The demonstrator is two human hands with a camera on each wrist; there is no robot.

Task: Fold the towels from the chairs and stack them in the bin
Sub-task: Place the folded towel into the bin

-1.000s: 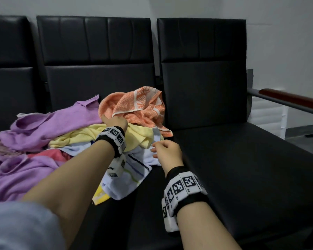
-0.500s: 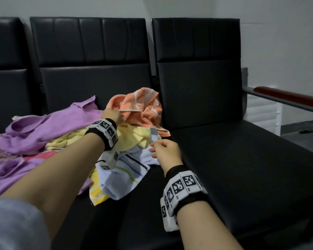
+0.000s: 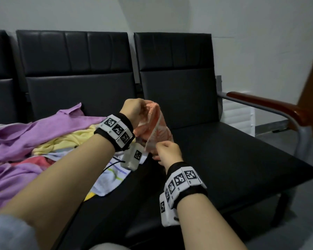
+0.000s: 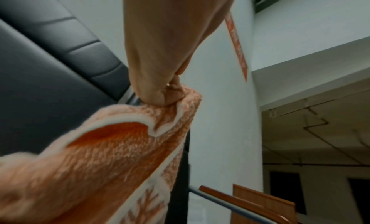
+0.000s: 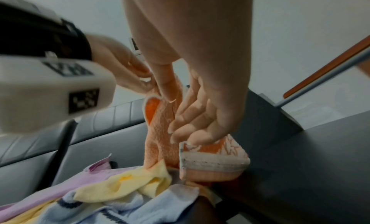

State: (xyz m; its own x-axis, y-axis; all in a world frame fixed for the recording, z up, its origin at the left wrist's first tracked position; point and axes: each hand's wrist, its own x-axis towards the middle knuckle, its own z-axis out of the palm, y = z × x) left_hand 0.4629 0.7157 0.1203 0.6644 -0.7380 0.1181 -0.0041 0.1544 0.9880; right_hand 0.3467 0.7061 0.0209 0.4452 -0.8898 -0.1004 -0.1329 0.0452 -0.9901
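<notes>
My left hand (image 3: pixel 134 109) holds an orange patterned towel (image 3: pixel 157 130) up above the gap between the two black seats. It pinches the towel's top edge (image 4: pixel 170 92) between thumb and fingers. The towel (image 4: pixel 112 156) hangs down from that pinch. My right hand (image 3: pixel 167 152) is lower, at the towel's bottom edge. In the right wrist view the cloth (image 5: pixel 160 140) runs between its thumb and fingers (image 5: pixel 192 116). No bin is in view.
A pile of towels lies on the left seat: purple (image 3: pixel 43 127), yellow (image 3: pixel 67 141), pink (image 3: pixel 36 160) and a white striped one (image 3: pixel 108 179) hanging over the front edge. The black seat (image 3: pixel 224 168) on the right is bare. Its wooden armrest (image 3: pixel 264 103) borders it on the right.
My left hand has lifted the orange towel off the pile, up and to the right. My right hand has left the white towel's edge and taken the orange towel's lower edge.
</notes>
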